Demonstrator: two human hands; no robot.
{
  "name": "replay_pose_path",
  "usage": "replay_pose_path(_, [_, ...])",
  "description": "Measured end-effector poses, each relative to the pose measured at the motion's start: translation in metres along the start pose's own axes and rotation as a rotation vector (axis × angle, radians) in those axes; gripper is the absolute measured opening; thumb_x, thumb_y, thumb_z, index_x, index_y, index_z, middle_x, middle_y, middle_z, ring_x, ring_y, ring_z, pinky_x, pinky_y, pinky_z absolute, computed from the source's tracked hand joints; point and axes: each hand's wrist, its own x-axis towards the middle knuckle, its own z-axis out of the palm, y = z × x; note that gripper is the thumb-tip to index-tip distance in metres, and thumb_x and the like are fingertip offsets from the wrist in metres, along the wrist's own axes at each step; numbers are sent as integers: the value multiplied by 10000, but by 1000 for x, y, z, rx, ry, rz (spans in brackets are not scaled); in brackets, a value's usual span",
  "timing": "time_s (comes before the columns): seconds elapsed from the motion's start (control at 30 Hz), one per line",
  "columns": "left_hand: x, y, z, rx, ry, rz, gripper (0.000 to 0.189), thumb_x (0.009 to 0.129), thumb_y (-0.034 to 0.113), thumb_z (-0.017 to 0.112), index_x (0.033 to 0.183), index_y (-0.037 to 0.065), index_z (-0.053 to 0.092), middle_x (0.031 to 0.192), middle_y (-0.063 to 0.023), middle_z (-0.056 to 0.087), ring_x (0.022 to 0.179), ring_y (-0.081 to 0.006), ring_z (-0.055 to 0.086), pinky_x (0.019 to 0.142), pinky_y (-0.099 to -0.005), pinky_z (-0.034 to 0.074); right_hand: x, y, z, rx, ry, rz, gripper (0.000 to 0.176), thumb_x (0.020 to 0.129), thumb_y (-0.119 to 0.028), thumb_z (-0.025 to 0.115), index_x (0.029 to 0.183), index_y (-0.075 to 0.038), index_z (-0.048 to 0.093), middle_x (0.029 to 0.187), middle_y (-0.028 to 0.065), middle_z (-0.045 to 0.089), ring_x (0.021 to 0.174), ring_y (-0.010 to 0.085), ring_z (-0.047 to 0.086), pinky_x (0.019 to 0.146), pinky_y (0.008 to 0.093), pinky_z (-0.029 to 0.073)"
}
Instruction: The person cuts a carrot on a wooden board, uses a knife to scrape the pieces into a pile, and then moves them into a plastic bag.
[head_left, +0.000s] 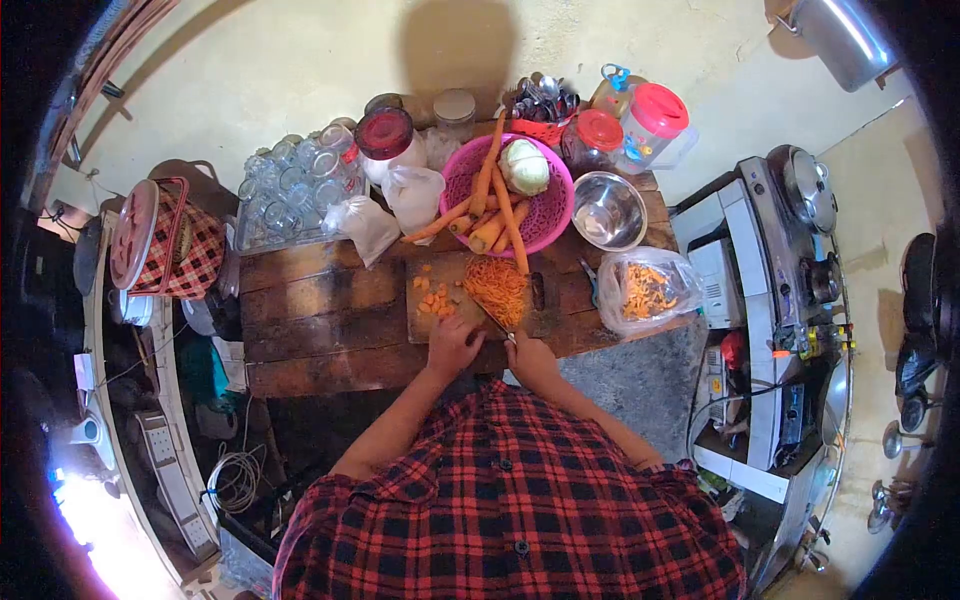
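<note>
My right hand (532, 362) is closed round the handle of a knife (493, 320), its blade angled up and left over the wooden cutting board (420, 328). My left hand (455, 346) rests on the board's near edge with fingers curled; what lies under them is hidden. Just beyond those fingers are loose carrot slices (436, 298). A heap of shredded carrot (497, 287) sits beside the blade. Behind the board, a pink basket (556, 228) holds several whole carrots (485, 185) and a cabbage (524, 167).
To the right stand a steel bowl (610, 211) and a plastic bag (672, 308) with cut carrot pieces. Drinking glasses (293, 190), white bags (362, 228) and lidded jars (388, 135) line the table's back. A stove (780, 220) stands at right, a checkered basket (180, 245) at left.
</note>
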Motion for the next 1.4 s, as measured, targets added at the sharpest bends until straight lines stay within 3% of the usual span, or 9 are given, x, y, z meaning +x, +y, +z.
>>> replay_pose_path(0.07, [-3,-1,-3,10,101,-106,196,697,181,695,872,100,658,809,-53,628,857,-252,577,782,-378,395,1,3,1,-14,-58,15,310,895,-300,463,935,7,479,714,269,588,697,450,584,608,543,454])
replay_pose_path(0.2, [-2,1,-10,134,102,-146,186,697,187,696,864,111,664,826,-32,638,877,-236,569,804,-393,374,-2,-1,0,19,-20,-28,305,897,-298,462,942,3,478,713,263,592,690,444,586,610,537,457])
replay_pose_path(0.67, [16,-31,-3,117,-161,131,128,691,169,676,817,151,676,867,37,636,907,-165,528,822,-409,354,-1,-7,-2,-98,-87,-28,290,894,-275,461,985,0,464,713,232,615,686,400,618,612,506,489])
replay_pose_path(1.4, [21,-27,-5,241,-114,84,80,680,244,680,710,170,677,744,62,615,860,-161,513,836,-473,311,15,-3,24,-86,-55,-53,285,898,-283,458,950,-4,448,678,235,604,651,416,602,572,513,471])
